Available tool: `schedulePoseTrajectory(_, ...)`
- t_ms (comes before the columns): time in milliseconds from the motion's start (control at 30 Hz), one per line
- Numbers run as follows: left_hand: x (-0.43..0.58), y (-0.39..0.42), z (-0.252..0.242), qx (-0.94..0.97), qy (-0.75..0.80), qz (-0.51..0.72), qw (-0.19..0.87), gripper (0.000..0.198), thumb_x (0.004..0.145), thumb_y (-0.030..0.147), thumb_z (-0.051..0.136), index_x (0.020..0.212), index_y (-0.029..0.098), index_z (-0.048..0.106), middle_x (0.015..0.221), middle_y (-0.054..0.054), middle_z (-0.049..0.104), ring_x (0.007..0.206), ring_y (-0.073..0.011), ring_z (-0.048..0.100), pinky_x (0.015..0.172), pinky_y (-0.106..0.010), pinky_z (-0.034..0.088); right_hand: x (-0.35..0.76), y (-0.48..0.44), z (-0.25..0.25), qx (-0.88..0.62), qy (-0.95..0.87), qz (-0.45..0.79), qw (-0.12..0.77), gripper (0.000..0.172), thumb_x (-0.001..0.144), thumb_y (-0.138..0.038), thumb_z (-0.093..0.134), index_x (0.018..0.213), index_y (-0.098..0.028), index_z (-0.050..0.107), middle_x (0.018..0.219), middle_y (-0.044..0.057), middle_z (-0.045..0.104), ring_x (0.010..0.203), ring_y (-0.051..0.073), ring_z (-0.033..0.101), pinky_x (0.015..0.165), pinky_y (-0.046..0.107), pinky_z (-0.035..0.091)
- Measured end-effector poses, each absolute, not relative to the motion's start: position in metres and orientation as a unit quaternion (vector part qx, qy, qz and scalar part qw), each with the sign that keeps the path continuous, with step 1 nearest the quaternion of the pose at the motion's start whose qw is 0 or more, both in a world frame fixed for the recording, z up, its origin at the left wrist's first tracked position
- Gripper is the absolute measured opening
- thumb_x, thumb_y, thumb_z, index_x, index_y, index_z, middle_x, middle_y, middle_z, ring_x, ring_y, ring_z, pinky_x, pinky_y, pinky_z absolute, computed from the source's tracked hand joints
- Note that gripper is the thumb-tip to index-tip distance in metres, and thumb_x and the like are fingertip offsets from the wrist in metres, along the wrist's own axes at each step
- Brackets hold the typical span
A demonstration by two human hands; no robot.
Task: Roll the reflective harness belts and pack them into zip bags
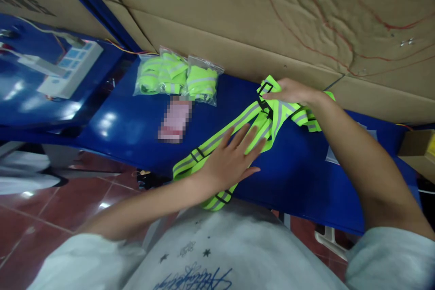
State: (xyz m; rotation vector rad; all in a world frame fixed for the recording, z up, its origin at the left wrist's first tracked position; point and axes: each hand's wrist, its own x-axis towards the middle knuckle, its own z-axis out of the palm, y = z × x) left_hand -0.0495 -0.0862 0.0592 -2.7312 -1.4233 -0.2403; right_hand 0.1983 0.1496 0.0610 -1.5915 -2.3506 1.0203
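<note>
Though limp, flat striped straps (243,118)

The left hand (226,161) is spread over a neon-yellow reflective harness (263,124) on a blue table (288,174); the right hand (288,91) seems to pinch it near a buckle (261,87).

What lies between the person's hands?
Between the left hand and right hand, the head view shows grey-striped neon-green fabric straps with black buckles, over the blue tabletop.
</note>
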Motion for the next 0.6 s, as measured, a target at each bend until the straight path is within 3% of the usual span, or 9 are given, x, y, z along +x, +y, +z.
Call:
schedulePoseTrajectory(100,-0.031,-0.053,0.042,-0.962,-0.263,-0.077,0.011,0.065,0.099,0.051,0.059,0.159,0.032,0.040,0.172,-0.009,0.026,0.160,-0.0376,0.021,0.125,-0.069,0.024,0.198,0.158,0.055,-0.483,-0.791,0.373,0.035,0.054,0.080,-0.073,0.070,0.091,-0.021,0.079,0.092,0.006,0.077,0.083,0.026,0.070,0.074,0.039,0.058)
schedulePoseTrajectory(167,-0.026,-0.037,0.027,-0.978,-0.195,-0.064,-0.019,0.059,0.097,0.047,0.060,0.154,0.036,0.046,0.172,-0.005,0.025,0.161,-0.0348,0.020,0.127,-0.070,0.015,0.200,0.162,0.052,-0.453,-0.808,0.375,0.035,0.052,0.082,-0.071,0.067,0.096,-0.022,0.079,0.098,0.006,0.078,0.087,0.026,0.070,0.080,0.041,0.058)
schedulePoseTrajectory(267,-0.030,-0.029,0.009,-0.971,-0.224,-0.072,-0.045,0.061,0.093,0.040,0.063,0.152,0.034,0.050,0.173,-0.006,0.024,0.160,-0.0350,0.021,0.128,-0.069,0.011,0.207,0.165,0.049,-0.428,-0.829,0.358,0.036,0.049,0.085,-0.068,0.065,0.097,-0.023,0.078,0.101,0.005,0.078,0.091,0.027,0.070,0.084,0.042,0.057)
schedulePoseTrajectory(367,-0.038,-0.034,0.001,-0.914,-0.393,-0.091,-0.054,0.079,0.089,0.040,0.068,0.160,0.032,0.037,0.174,-0.013,0.015,0.160,-0.0421,0.016,0.124,-0.073,0.015,0.214,0.166,0.050,-0.429,-0.832,0.350,0.017,0.051,0.084,-0.070,0.065,0.098,-0.022,0.078,0.100,0.004,0.078,0.092,0.027,0.070,0.081,0.040,0.057)
schedulePoseTrajectory(433,-0.041,-0.039,0.002,-0.862,-0.497,-0.084,-0.063,0.082,0.091,0.045,0.066,0.163,0.027,0.032,0.172,-0.019,0.018,0.158,-0.0448,0.022,0.123,-0.070,0.023,0.217,0.167,0.051,-0.442,-0.826,0.351,0.005,0.055,0.083,-0.073,0.065,0.099,-0.022,0.078,0.099,0.005,0.078,0.091,0.028,0.070,0.078,0.038,0.057)
schedulePoseTrajectory(500,-0.041,-0.046,0.005,-0.841,-0.533,-0.057,-0.070,0.073,0.098,0.045,0.057,0.163,0.023,0.033,0.169,-0.022,0.027,0.154,-0.0433,0.032,0.121,-0.064,0.033,0.217,0.169,0.052,-0.449,-0.822,0.350,0.005,0.057,0.083,-0.074,0.064,0.099,-0.021,0.078,0.100,0.006,0.078,0.091,0.028,0.071,0.077,0.039,0.056)
schedulePoseTrajectory(600,-0.040,-0.058,0.012,-0.853,-0.519,0.000,-0.059,0.060,0.105,0.031,0.043,0.163,0.021,0.034,0.166,-0.020,0.034,0.149,-0.0388,0.043,0.115,-0.057,0.045,0.215,0.174,0.052,-0.439,-0.829,0.346,0.010,0.054,0.084,-0.072,0.064,0.101,-0.022,0.078,0.105,0.006,0.078,0.094,0.029,0.071,0.083,0.041,0.056)
